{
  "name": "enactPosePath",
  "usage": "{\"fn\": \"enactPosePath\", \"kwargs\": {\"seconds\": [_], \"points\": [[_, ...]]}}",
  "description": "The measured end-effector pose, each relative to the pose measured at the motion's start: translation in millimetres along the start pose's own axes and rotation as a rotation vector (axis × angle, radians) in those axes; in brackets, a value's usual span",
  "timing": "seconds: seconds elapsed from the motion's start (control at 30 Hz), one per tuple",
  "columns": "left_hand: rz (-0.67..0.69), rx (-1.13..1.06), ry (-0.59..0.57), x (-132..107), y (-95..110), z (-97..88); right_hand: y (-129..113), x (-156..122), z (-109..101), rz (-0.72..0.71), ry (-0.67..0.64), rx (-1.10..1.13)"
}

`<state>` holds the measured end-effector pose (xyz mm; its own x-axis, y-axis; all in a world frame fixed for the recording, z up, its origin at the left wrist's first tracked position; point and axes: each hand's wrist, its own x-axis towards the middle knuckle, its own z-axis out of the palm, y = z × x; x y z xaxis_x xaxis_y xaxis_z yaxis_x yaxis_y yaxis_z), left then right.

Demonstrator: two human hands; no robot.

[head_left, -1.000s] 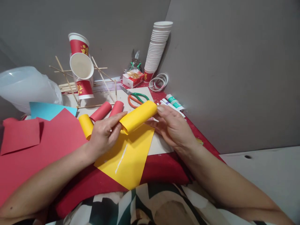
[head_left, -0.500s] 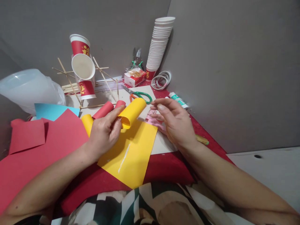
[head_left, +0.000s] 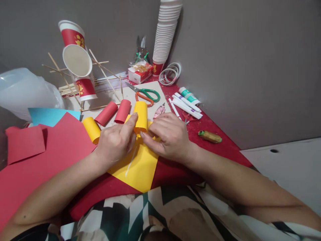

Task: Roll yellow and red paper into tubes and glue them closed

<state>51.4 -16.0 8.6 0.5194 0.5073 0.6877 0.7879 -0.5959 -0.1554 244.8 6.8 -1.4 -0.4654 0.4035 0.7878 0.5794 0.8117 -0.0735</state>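
Note:
My left hand pinches the near end of a rolled yellow paper tube that points away from me. My right hand is curled beside it, fingertips pressed on the tube's near edge and on the flat yellow sheet beneath. The sheet carries a white glue line. A finished yellow roll and two red rolls lie just beyond my left hand.
Scissors, glue tubes, a tall stack of paper cups, a skewer-and-cup structure, red sheets, a blue sheet and a plastic bag crowd the table. Grey walls close the corner.
The tube has swung from lying crosswise to pointing away from me and come down onto the sheet. My right hand moved in from the tube's far end to its near edge.

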Motion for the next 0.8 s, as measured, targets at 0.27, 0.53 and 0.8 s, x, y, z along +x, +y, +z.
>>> {"fn": "enactPosePath", "kwargs": {"seconds": [0.27,0.53,0.8], "points": [[0.091,0.029,0.023,1,4,0.2,-1,-1,-2,-0.017,-0.004,-0.109],[0.093,-0.009,-0.033,0,7,0.3,3,-1,-2,-0.001,-0.018,-0.115],[-0.099,-0.431,0.039,-1,9,-11.3,15,2,-7,0.112,0.038,-0.044]]}}
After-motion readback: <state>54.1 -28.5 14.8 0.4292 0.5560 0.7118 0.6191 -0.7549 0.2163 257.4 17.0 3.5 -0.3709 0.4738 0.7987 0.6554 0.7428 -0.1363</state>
